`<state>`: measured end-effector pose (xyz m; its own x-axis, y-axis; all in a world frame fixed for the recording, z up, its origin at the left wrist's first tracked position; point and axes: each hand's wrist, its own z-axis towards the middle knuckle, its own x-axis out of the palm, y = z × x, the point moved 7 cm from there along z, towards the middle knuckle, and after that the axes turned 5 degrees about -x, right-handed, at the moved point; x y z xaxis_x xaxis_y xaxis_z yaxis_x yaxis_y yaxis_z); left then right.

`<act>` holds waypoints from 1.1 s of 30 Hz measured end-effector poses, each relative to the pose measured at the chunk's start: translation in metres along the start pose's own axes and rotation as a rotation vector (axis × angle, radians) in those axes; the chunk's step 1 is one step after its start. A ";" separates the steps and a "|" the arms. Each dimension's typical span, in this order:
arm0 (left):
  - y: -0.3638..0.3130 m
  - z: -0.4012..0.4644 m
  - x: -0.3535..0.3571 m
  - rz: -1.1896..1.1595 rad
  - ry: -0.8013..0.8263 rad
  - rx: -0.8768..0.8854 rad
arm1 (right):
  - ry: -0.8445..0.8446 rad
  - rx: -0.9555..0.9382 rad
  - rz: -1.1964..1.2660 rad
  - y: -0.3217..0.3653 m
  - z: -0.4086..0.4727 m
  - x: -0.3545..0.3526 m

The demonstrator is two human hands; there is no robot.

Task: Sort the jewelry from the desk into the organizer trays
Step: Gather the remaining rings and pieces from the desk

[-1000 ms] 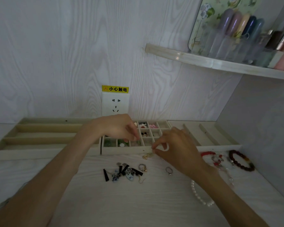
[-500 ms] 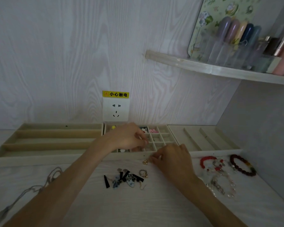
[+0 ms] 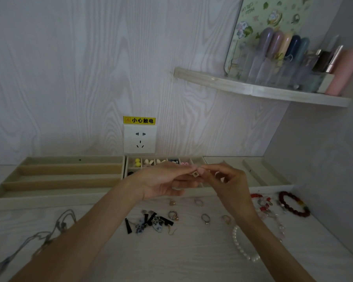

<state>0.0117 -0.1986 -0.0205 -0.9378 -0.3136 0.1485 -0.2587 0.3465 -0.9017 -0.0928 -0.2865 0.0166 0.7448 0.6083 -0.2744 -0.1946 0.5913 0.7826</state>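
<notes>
**Two hands hold one small gold piece above the trays**

Closest to us, a pearl bracelet [image 3: 243, 249] lies on the white desk [image 3: 171, 261], and a thin chain [image 3: 39, 239] lies far off to the left. A little further on sits a pile of black and blue earrings [image 3: 149, 221]. Some rings [image 3: 205, 218] are spread out near it. A dark red bead bracelet [image 3: 293, 203] lies to the right.

Above these, the left hand [image 3: 163, 184] and the right hand [image 3: 230, 184] meet in the air. Their fingertips pinch a small gold earring [image 3: 195, 174] between them. It is up over the front of the middle tray [image 3: 130, 159].

That tray has little square boxes with beads in the back row. A tray with long slots [image 3: 59, 176] sits to its left, and another tray [image 3: 263, 176] to its right. Behind them is a wall socket [image 3: 140, 139]. High on the right is a shelf [image 3: 253, 90] with bottles.
</notes>
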 end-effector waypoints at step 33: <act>-0.055 0.059 -0.023 1.028 -0.469 0.320 | 0.161 0.002 -0.523 -0.071 0.027 -0.026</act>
<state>0.0612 -0.2630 0.0014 -0.4773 -0.3338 -0.8129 0.7031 0.4098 -0.5811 -0.0807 -0.3584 -0.0165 0.6349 0.3071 -0.7090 0.1768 0.8355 0.5202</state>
